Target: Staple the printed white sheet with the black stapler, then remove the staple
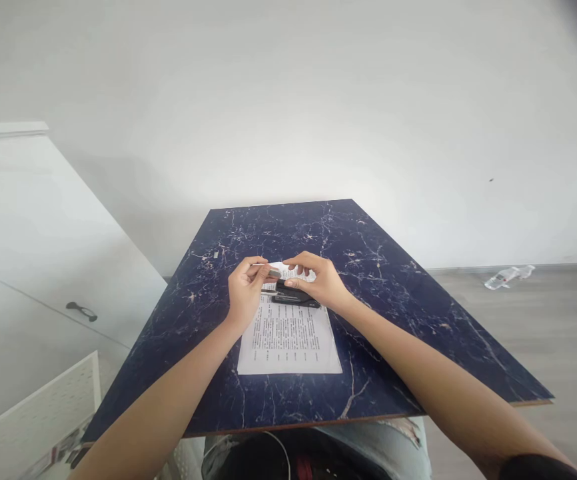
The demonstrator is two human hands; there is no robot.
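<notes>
A black stapler (296,299) lies crosswise on the upper part of a printed sheet of paper (288,357). A thin metal part of it sticks out on the left. My left hand (244,288) is closed in a pinch on a small grey strip (274,273), which looks like a strip of staples, just above the stapler's left end. My right hand (321,280) bends over the stapler from the right, its thumb on the black body and its fingers curled behind it. Those fingertips come close to my left hand.
The dark blue marbled table (388,327) narrows toward the white wall. A small pale piece (216,255) lies on its left side. A white cabinet (43,233) stands at the left. A clear plastic item (508,276) lies on the floor to the right.
</notes>
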